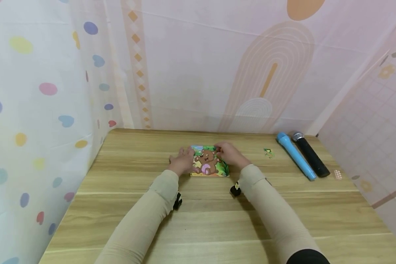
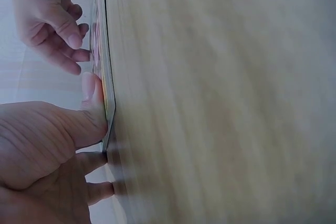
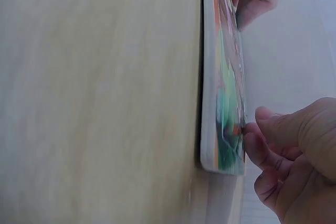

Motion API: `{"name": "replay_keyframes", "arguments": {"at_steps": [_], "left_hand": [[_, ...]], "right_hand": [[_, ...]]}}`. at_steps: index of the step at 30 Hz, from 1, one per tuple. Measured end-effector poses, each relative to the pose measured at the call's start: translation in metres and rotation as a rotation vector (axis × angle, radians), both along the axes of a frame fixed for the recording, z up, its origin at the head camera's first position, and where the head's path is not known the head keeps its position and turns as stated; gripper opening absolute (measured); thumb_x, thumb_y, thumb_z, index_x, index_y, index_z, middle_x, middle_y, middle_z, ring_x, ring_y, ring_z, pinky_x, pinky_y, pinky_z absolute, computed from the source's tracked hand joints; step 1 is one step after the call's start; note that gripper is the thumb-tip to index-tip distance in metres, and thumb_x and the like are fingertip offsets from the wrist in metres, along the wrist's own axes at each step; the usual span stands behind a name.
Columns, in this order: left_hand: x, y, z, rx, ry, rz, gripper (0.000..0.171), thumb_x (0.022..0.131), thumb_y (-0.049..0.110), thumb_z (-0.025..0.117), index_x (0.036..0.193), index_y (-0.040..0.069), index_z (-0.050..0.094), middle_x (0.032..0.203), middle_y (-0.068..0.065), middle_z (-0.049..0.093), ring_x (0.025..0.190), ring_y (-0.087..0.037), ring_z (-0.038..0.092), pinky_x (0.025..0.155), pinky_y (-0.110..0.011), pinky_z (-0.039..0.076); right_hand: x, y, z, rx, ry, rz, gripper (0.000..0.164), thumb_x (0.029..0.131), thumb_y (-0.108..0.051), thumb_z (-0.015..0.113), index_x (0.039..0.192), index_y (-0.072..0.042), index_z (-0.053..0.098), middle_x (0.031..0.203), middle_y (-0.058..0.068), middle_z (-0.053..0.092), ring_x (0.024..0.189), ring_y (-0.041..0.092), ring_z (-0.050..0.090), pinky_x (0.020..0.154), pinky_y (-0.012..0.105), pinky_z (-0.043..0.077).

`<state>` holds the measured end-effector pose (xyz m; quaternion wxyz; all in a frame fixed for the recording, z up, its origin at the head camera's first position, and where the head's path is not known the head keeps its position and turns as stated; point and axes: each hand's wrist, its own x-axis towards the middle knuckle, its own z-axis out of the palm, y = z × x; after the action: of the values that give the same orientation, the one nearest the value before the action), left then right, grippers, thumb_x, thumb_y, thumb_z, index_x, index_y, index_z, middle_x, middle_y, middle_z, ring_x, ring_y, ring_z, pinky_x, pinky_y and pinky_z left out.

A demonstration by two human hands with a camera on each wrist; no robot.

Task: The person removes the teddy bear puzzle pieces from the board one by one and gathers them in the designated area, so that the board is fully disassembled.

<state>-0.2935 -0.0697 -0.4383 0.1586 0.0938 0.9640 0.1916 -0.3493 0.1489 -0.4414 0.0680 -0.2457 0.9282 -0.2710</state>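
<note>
Flanking the bear board (image 1: 206, 161) — two hands.
Left hand (image 1: 182, 162) spread, thumb atop; right hand (image 1: 231, 154) half-curled alongside — hold unclear.

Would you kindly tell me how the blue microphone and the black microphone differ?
The blue microphone is light blue, head included, whereas the black microphone has a dark body with a silvery head. The blue microphone lies nearer the bear puzzle, while the black microphone lies to its right.

Both rest slanted, side by side, on the wooden table, with their heads pointing away from the person.
</note>
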Motion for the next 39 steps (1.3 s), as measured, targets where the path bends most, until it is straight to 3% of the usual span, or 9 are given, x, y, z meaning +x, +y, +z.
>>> {"name": "replay_keyframes", "arguments": {"at_steps": [6,15,27,39], "left_hand": [[0.001,0.002,0.001,-0.005,-0.005,0.001,0.087,0.092,0.037,0.073,0.158,0.006,0.025,0.17,-0.013,0.003,0.155,-0.038,-0.001,0.113,-0.076,0.008],[0.002,0.003,0.001,-0.009,-0.015,0.006,0.082,0.094,0.034,0.071,0.157,0.007,0.027,0.17,-0.012,0.002,0.155,-0.038,-0.002,0.113,-0.076,0.008],[0.003,0.001,0.004,0.001,-0.012,-0.003,0.084,0.094,0.035,0.071,0.158,0.006,0.026,0.17,-0.013,0.003,0.155,-0.039,-0.001,0.112,-0.077,0.009],[0.004,0.001,0.003,0.001,-0.009,0.001,0.08,0.095,0.034,0.07,0.157,0.007,0.028,0.17,-0.013,0.003,0.155,-0.039,-0.001,0.112,-0.077,0.008]], "right_hand": [[0.0,-0.004,-0.001,0.043,0.043,0.003,0.04,0.099,-0.003,0.063,0.136,0.012,0.056,0.112,0.02,0.066,0.101,0.029,0.062,0.091,0.042,0.053],[0.002,-0.008,-0.004,0.062,0.024,-0.024,0.045,0.1,-0.006,0.064,0.141,0.007,0.054,0.128,0.025,0.058,0.117,0.035,0.057,0.101,0.047,0.049],[0.001,-0.012,-0.006,0.054,0.002,-0.057,0.042,0.1,-0.006,0.063,0.14,0.006,0.056,0.128,0.025,0.057,0.116,0.034,0.057,0.101,0.046,0.049],[0.002,-0.015,-0.004,0.111,0.008,-0.083,0.039,0.101,-0.007,0.062,0.138,0.004,0.057,0.128,0.022,0.057,0.115,0.031,0.058,0.1,0.043,0.05]]}}
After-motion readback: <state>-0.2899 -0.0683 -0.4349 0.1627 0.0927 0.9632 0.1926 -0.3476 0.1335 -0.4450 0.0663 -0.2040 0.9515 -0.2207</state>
